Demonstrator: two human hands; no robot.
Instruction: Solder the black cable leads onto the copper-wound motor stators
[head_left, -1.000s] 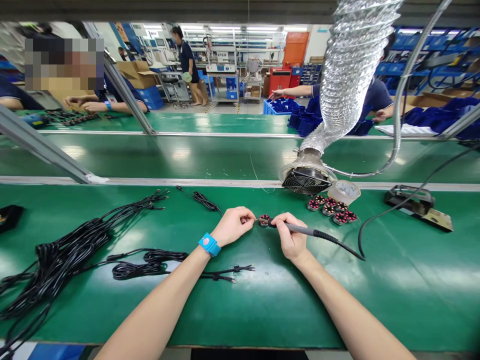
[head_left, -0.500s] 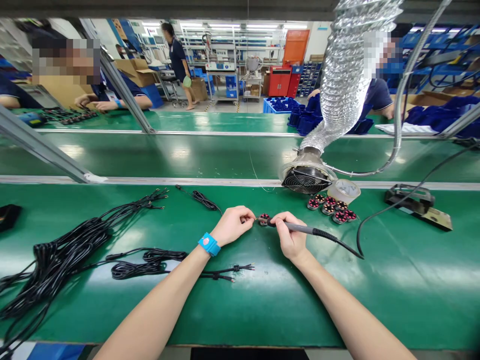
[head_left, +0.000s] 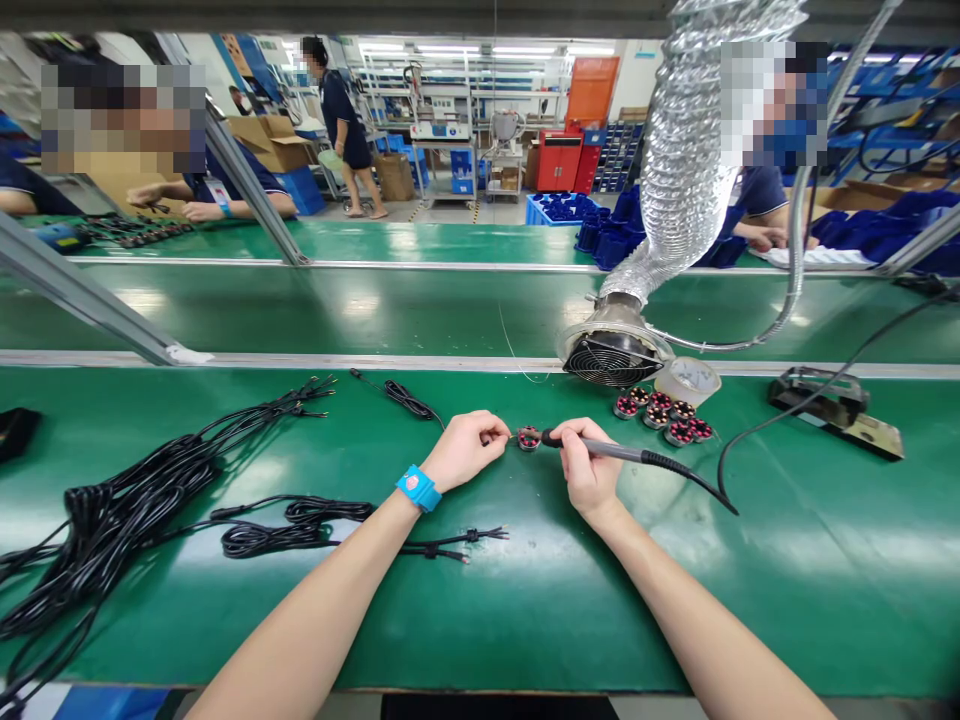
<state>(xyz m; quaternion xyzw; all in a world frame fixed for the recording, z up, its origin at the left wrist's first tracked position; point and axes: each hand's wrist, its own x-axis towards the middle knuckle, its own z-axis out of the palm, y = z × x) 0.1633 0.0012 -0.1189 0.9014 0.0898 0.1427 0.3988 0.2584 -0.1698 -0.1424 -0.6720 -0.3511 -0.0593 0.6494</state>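
My right hand [head_left: 587,468] grips a soldering iron [head_left: 611,452] like a pen, its tip at a small round motor stator [head_left: 529,438] with red windings on the green mat. My left hand [head_left: 466,449], blue wrist strap [head_left: 418,488] on the wrist, is pinched just left of the stator; what the fingers hold is too thin to make out, perhaps a wire. The iron's black cord [head_left: 757,432] curves off to the right.
Several more stators [head_left: 664,414] lie by a tape roll [head_left: 688,380] under a fume-extractor fan [head_left: 613,352] on a silver duct. Black cable bundles [head_left: 142,490] spread over the left; a short one [head_left: 405,398] lies behind my left hand. An iron stand [head_left: 836,408] sits at right. Other people work beyond.
My right hand has rolled slightly so the iron's handle lies flatter and higher. A person in the background has walked further left. My left hand has barely moved.
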